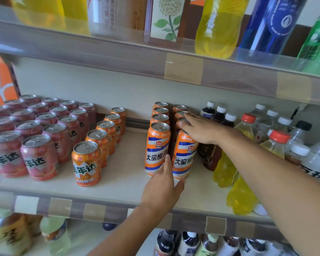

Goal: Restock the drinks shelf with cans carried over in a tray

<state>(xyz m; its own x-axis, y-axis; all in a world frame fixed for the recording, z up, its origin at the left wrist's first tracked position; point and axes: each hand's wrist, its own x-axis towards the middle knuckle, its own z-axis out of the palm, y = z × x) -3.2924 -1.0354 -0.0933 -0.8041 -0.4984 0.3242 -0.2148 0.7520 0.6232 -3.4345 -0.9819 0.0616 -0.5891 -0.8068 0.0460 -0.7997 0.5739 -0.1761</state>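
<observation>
Two rows of tall orange-and-white cans stand on the middle shelf (122, 183). My right hand (198, 129) lies flat over the tops of the right row, its fingers straight, covering the top of the front right can (183, 159). My left hand (163, 187) reaches up from below. Its fingers touch the lower fronts of that can and the front left can (156, 150), thumb by the right can's base. No tray is in view.
Left of the tall cans stand a row of short orange cans (87, 163) and several rows of pink cans (39, 157). Bottles (277, 143) crowd the shelf's right side, yellow ones lying at its front edge. More bottles fill the shelves above and below.
</observation>
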